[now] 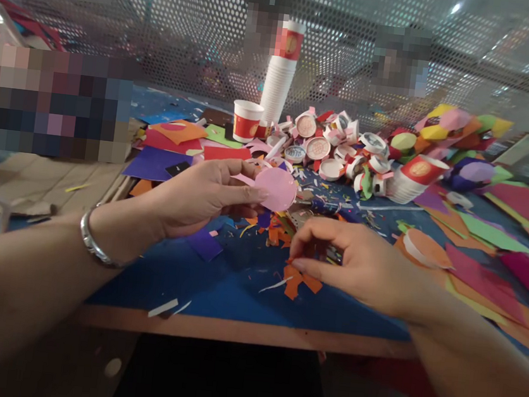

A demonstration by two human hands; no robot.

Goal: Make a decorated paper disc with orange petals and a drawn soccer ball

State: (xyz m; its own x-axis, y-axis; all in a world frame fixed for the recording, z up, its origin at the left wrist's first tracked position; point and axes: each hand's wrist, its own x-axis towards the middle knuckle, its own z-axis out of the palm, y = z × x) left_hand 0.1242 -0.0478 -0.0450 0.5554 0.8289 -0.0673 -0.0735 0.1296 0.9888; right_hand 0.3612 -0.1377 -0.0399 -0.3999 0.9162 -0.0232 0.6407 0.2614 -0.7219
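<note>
Our left hand (pixel 198 194) pinches a pink paper disc (pixel 279 190); right hand (pixel 362 264) half-curled, can't tell its grip. Cup bottoms (pixel 318 148) heaped, stacked cups (pixel 277 88) uncut.

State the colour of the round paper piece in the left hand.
Pink paper disc, clearest in the head view.

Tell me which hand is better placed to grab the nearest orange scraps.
Likely the right hand: its fingertips are close to the orange scraps, while the left hand holds the pink paper circle.
</note>
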